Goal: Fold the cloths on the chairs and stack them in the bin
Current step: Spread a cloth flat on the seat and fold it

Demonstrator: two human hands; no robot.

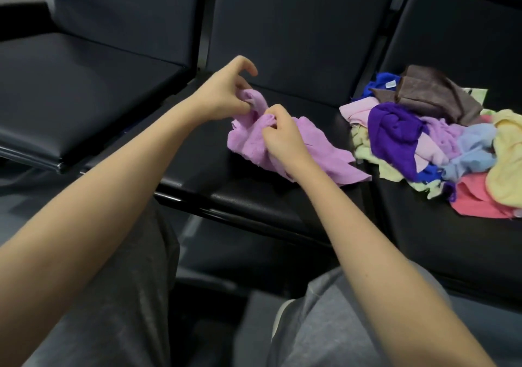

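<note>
A lilac cloth (319,152) lies crumpled on the seat of the middle chair (296,95) in a row of black padded chairs. Both hands work at its far end. The left hand (223,95) pinches a raised bunch of the fabric between thumb and curled fingers, with the index finger hooked up clear of the cloth. The right hand (282,138) sits just beside it, fingers curled in and pinching a fold of the same cloth. The fingertips are blurred, so it may be an edge or a corner they hold; I cannot tell which. The rest of the lilac cloth trails toward the seat's front right, and its tip ends near the gap to the next seat.

On the right chair (452,253) sits a loose pile of cloths (440,140), unfolded and overlapping. A brown cloth (435,89) is on top at the back and a deep purple cloth (392,132) at the pile's left. A pale yellow cloth (508,163) and a coral cloth (474,200) lie at the near right.

The left chair (84,98) shows only its black seat. Grey trousers (127,282) fill the bottom of the view under both bare forearms
</note>
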